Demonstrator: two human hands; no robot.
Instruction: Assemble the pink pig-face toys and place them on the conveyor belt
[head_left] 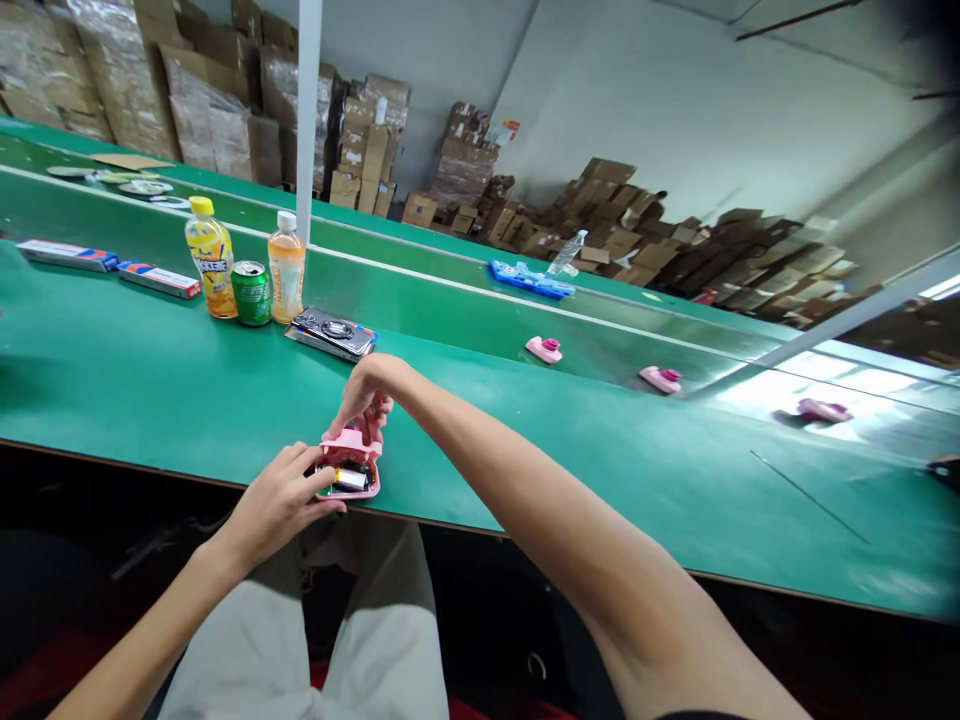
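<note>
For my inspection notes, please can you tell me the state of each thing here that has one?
Pink plastic casing: open, silver cell showing inside
Left hand: holding the casing's near side
Right hand: gripping the casing's far end
Yellow-capped bottle: upright, capped
White-capped bottle: upright, capped
Green can: upright
Clear plastic bottle: lying down
Cardboard boxes: stacked
</note>
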